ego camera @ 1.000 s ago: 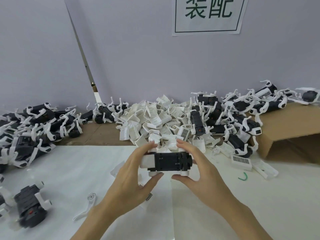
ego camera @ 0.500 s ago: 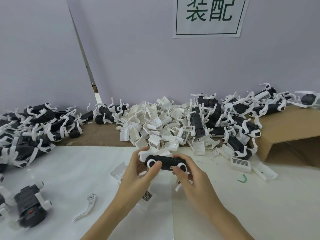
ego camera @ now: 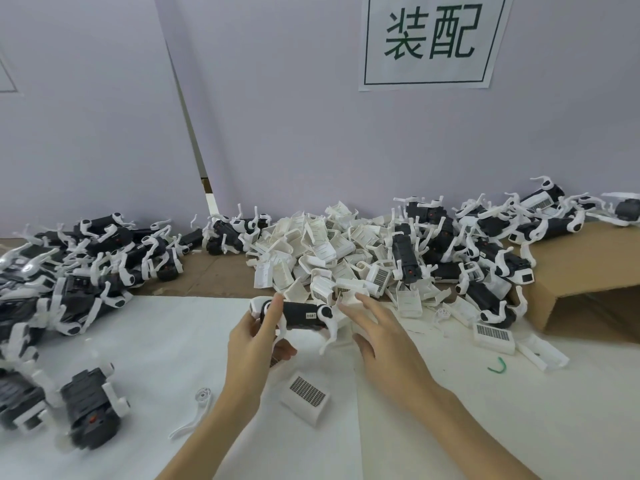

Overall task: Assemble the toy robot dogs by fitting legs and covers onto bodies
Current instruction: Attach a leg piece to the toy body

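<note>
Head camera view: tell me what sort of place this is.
Likely a toy assembly workstation. The wall sign reads 装配 (assembly), loose white covers are heaped by piles of toy robot dogs, and the left hand holds one.

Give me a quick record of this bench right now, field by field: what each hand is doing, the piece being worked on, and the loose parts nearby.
left hand: left hand grips the toy dog body at its left end
right hand: right hand open, fingers spread, beside the body's right end; contact unclear
piece in hand: black body, white legs fitted
loose cover: white cover on the white sheet, near the left forearm
loose leg: white leg lying left of that cover
cover supply: pile of white covers behind the hands
cardboard box: cardboard box at right
</note>
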`<state>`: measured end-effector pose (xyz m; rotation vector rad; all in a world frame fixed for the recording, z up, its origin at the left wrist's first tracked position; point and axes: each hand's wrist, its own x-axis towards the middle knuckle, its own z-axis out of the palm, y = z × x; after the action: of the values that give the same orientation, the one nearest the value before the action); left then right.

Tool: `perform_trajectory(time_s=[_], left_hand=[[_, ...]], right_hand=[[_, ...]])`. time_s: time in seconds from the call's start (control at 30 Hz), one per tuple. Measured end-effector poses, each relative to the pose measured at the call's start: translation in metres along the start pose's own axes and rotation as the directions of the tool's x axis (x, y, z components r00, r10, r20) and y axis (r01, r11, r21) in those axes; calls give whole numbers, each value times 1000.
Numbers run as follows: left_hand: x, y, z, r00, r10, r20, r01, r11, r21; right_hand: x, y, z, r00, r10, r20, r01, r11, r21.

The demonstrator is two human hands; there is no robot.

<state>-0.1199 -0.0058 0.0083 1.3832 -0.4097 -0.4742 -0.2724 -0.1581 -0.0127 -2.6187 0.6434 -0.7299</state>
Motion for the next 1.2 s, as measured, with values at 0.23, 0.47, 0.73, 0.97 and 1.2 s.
perform_trajectory(time_s=[0.23, 0.47, 0.73, 0.97, 1.2], left_hand=[[2, 3, -4, 1000, 17, -10, -17, 999, -36], [-3, 3, 1, 998, 40, 49, -36, 996, -87], [-19, 1, 12, 986, 78, 146, -74, 997, -35], [-25, 0, 15, 980, 73, 186, -76, 997, 8], [-32, -4, 17, 935, 147, 321, -195, 973, 122]], right_hand=[[5, 6, 5, 1000, 12, 25, -10, 996, -93], [-19, 7, -10, 952, 262, -161, -171, 886, 430], [-25, 9, -24, 866, 486, 118, -270, 257, 928], [-22, 12, -37, 883, 443, 155, -261, 188, 947], [-29, 1, -41, 961, 269, 64, -183, 442, 878]])
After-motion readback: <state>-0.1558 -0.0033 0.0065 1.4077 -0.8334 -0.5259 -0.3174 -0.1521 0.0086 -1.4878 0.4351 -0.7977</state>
